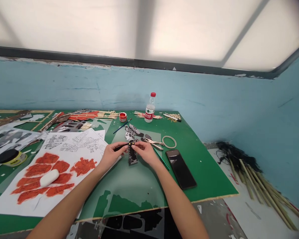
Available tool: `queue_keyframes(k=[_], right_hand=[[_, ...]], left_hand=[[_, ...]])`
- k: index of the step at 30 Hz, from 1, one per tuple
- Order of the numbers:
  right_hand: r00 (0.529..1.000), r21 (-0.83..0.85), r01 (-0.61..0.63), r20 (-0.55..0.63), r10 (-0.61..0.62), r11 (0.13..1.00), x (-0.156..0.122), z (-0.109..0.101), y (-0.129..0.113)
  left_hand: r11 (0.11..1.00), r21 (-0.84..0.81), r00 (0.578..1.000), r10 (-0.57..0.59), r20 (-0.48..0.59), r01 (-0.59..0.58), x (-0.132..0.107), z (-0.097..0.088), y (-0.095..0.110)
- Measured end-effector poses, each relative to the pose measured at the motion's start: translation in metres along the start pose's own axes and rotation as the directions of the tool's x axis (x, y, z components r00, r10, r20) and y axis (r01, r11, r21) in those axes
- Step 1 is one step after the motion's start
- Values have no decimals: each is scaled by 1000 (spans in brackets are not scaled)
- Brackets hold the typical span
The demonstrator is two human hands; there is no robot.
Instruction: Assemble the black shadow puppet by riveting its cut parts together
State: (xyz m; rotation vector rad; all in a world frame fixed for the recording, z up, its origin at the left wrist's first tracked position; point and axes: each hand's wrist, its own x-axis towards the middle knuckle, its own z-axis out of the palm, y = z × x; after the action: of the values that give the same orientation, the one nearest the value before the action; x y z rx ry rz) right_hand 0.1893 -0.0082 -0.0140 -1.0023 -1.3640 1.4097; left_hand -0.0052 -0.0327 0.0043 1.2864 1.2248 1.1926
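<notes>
Both my hands pinch a black shadow puppet body piece [132,155] with cut-out patterns, its lower end hanging between them. Two small yellow dots, perhaps fasteners, show near its top. My left hand [115,151] holds the left side, where a dark strip runs under the fingers. My right hand [145,151] grips the upper right, with fingertips close to the yellow dots. Just beyond lies the puppet head [129,133], with a white face and a black patterned headdress. A hole punch [155,143] with metal handles rests near my right hand, beside a green pen [164,162].
To the right lie a black phone [180,168] and a ring [169,142]. A water bottle [149,109], a red paint jar [123,117] and a brush [122,126] are farther back. At left are red-painted paper [5,202], a white oval case [49,178] and a black-lidded jar [11,157].
</notes>
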Motion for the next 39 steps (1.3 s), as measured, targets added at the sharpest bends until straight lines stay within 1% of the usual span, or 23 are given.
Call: queue_keyframes(k=[3,6,9,12,14,18,20,22,25,26,27,28,30,32,34,36,39], right_hand=[[996,49,-7,-88,11,999,2,1,3],[990,95,-27,-135,39,995,3,2,3],[988,106,-37,-146,52,994,2,3,2],[987,101,-44,-150,59,994,1,4,0],[989,95,-50,-136,63,994,0,4,-1],[994,80,-18,-105,26,997,-2,6,-3],[995,79,-8,-102,16,997,-2,6,-3],[994,87,-21,-103,30,996,-3,7,-3],[994,104,-44,-96,54,994,-3,8,-1],[995,104,-46,-87,55,994,-3,8,-1],[996,96,-43,-73,50,994,-3,9,0],[998,79,-34,-57,39,996,-3,9,1],[999,6,12,-49,-12,1000,-3,10,2],[991,-111,86,-94,-97,990,-3,9,1],[980,-203,126,-125,-153,971,-2,7,0],[984,-217,120,-104,-145,969,-2,4,-2],[995,-136,74,-49,-81,988,-1,1,-3]], left_hand=[[999,31,999,-26,-29,27,-2,5,-2],[993,108,999,-41,7,40,-5,9,-3],[990,134,997,-55,54,47,-6,10,-3],[993,106,995,-68,75,59,-6,9,-3],[995,87,995,-47,88,40,-5,9,-2],[999,36,982,-38,186,32,-5,10,-3],[998,29,978,-53,202,48,-6,10,-4],[994,101,977,-59,206,39,-6,9,-6],[947,318,980,-15,200,-51,-7,8,-10],[933,354,982,4,188,-71,-7,8,-11],[934,349,985,12,173,-73,-6,8,-13],[951,304,987,8,160,-57,-6,9,-15],[989,145,988,-30,150,8,-3,11,-18],[998,19,988,-63,138,61,-1,12,-18],[996,-42,992,-78,104,83,1,11,-15],[993,-74,993,-88,83,94,2,9,-11],[986,-121,990,-107,91,117,1,6,-3]])
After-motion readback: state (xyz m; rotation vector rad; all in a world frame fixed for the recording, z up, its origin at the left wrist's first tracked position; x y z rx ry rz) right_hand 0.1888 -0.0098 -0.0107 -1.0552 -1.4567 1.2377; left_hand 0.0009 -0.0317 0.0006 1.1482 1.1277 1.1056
